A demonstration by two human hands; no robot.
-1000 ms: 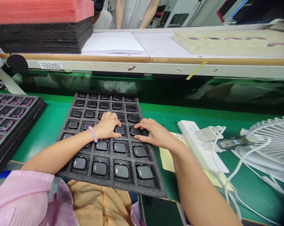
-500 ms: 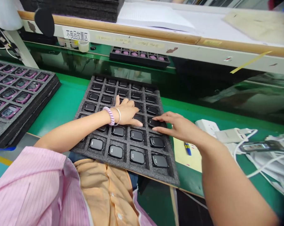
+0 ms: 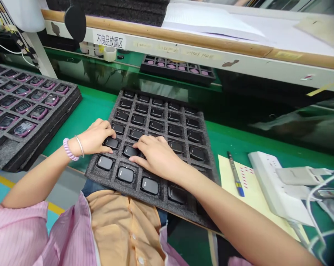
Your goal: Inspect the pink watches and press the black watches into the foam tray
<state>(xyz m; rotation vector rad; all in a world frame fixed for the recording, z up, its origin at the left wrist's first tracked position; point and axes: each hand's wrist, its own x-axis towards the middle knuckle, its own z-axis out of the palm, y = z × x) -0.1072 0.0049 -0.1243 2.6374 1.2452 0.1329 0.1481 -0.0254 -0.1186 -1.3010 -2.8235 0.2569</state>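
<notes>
A grey foam tray [image 3: 167, 202] lies in front of me, its square compartments filled with black smartwatches without straps. At its left edge, my left hand [image 3: 96, 136] has thumb and fingers closed around the sides of one smartwatch [image 3: 111, 143], which sits in its compartment. My right hand [image 3: 158, 155] reaches across the tray from the right. Its thumb and fingertips grip the smartwatch [image 3: 129, 151] one compartment to the right; the hand and forearm hide several compartments behind them. In the front row, another smartwatch [image 3: 125, 174] shows small white marks on its screen.
Stacked foam trays [image 3: 6, 153] with purple-rimmed watches stand at the left. On the right are a marker pen [image 3: 235, 175] on yellow paper [image 3: 225, 168] and a white power strip [image 3: 278, 197] with cables. A shelf [image 3: 183, 48] crosses the back, above a smaller tray [image 3: 178, 75] of purple pieces.
Both hands have moved left across the tray, my left hand from its middle to its left edge, my right hand from its right side. Each now grips a different smartwatch. The view has shifted.
</notes>
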